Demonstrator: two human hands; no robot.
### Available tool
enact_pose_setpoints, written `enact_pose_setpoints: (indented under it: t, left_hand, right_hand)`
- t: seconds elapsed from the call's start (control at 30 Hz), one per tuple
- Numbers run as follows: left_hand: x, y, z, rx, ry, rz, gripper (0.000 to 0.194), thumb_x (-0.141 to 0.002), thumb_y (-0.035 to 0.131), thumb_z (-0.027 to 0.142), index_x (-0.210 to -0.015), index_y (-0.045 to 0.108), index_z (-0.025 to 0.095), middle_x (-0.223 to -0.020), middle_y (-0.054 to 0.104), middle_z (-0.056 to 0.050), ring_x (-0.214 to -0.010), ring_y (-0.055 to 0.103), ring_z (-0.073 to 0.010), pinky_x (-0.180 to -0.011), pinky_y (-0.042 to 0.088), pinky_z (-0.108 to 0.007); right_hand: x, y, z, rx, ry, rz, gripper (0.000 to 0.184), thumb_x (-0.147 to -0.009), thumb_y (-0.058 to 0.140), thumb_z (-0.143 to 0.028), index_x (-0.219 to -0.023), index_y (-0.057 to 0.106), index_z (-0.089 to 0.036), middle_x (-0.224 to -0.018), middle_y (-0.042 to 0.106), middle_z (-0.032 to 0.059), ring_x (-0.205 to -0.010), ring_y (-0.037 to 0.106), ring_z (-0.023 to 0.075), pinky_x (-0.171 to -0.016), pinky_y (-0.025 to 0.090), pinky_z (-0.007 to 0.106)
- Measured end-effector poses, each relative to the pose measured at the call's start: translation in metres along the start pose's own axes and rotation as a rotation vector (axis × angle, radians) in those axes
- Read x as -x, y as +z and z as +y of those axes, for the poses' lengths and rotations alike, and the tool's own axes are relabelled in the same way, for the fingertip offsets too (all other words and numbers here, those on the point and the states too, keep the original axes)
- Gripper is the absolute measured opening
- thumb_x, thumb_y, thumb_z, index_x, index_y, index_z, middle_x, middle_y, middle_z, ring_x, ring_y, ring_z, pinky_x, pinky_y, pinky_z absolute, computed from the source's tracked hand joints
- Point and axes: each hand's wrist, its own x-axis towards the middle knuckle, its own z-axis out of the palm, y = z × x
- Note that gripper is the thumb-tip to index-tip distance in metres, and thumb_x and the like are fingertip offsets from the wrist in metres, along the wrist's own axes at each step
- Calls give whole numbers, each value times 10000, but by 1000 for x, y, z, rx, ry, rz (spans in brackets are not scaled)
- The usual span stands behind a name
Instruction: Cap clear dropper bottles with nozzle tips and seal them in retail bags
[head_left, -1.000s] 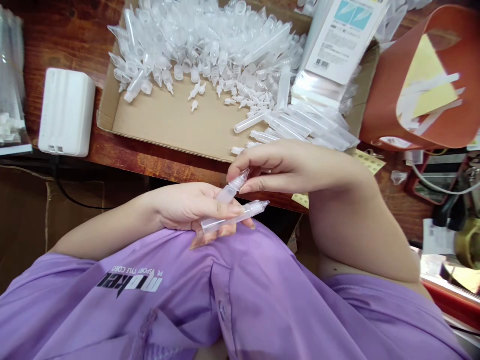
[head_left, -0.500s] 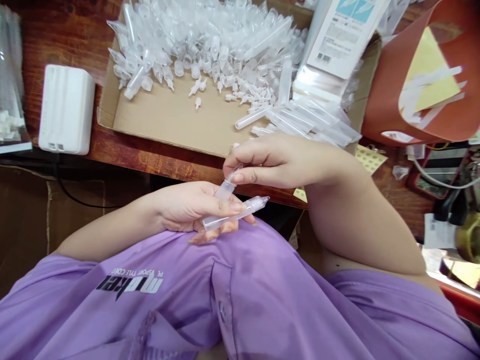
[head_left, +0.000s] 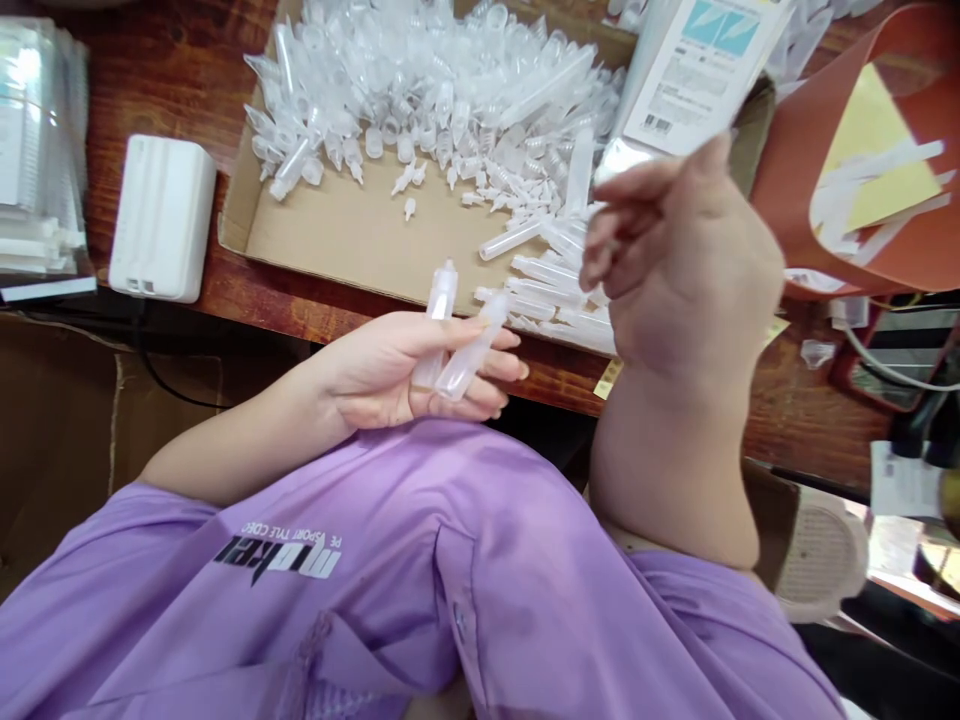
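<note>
My left hand (head_left: 382, 365) lies palm up above my lap and grips two translucent plastic tubes side by side. The rear tube (head_left: 441, 295) stands nearly upright and ends in a narrow tip. The front tube (head_left: 469, 362) slants up to the right under the thumb, its upper end blurred. My right hand (head_left: 675, 235) is raised beside a tall white box (head_left: 686, 70), above the right part of a shallow cardboard tray (head_left: 330, 240). Its fingers are loosely bent with the thumb apart, and nothing shows in them. More tubes (head_left: 551, 290) lie in the tray near this hand.
A heap of clear caps and small plastic parts (head_left: 420, 80) fills the back of the tray. A white device (head_left: 161, 215) with a cable stands to its left, near plastic-wrapped packs (head_left: 37, 150). An orange-brown bin (head_left: 780, 190) is at the right.
My right hand has left the tube end it was pinching and moved up and right to the white box. My left hand has risen slightly, its tubes now more upright. The view has shifted.
</note>
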Motion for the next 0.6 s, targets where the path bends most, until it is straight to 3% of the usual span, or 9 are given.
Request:
enact_pose_setpoints:
  t: [0.07, 0.13, 0.27, 0.37, 0.43, 0.53, 0.6]
  left_hand:
    - [-1, 4, 2, 7, 58, 63, 227, -968, 467, 177, -887, 656, 80, -784, 730, -71, -651, 701, -116, -608, 572, -198]
    - [-2, 8, 3, -11, 128, 102, 188, -946, 509, 193, -919, 659, 83, -902, 750, -98, -823, 727, -157, -702, 572, -227]
    - [-5, 18, -1, -96, 272, 164, 155, -921, 555, 214, -925, 662, 101, -1058, 747, -123, -1029, 694, -209, -889, 542, -328]
    - [-10, 26, -8, -194, 354, 156, 165, -917, 574, 214, -857, 668, 92, -991, 748, -115, -943, 700, -197, -893, 534, -335]
    - [-15, 34, -12, -295, 385, 161, 153, -906, 599, 216, -913, 683, 88, -874, 731, -80, -793, 686, -159, -785, 540, -291]
    - [-25, 49, -17, -457, 365, 181, 291, -907, 615, 281, -1155, 654, 134, -629, 586, 27, -537, 544, -101, -526, 438, -222]
    - [-36, 61, -17, -509, 344, 187, 388, -903, 624, 327, -1260, 590, 181, -590, 486, 69, -487, 457, -80, -474, 366, -201]
  right_hand:
    - [15, -4, 2, -101, 21, 82, 238, -962, 556, -334, -802, 613, -167, -610, 518, -16, -477, 440, 71, -435, 284, 224]
    - [33, -7, 2, -93, 89, 29, 252, -940, 595, -334, -736, 575, -189, -571, 491, -35, -444, 406, 65, -410, 265, 213]
    - [63, -7, 1, -9, 276, -126, 385, -927, 571, -528, -743, 576, -190, -590, 526, -34, -474, 459, 63, -446, 371, 189]
    - [72, -8, 4, -35, 385, -282, 548, -886, 484, -706, -859, 613, -175, -681, 600, -8, -529, 547, 75, -506, 466, 197]
    - [73, -8, 6, -53, 398, -368, 580, -882, 462, -727, -900, 603, -165, -734, 622, 5, -565, 583, 82, -537, 497, 204]
    - [73, -9, 7, 5, 310, -407, 538, -939, 435, -654, -1097, 587, -164, -800, 650, 19, -643, 628, 104, -636, 537, 235]
    - [74, -12, 9, 55, 224, -354, 555, -966, 394, -626, -1275, 524, -183, -908, 683, 46, -761, 671, 146, -739, 559, 282]
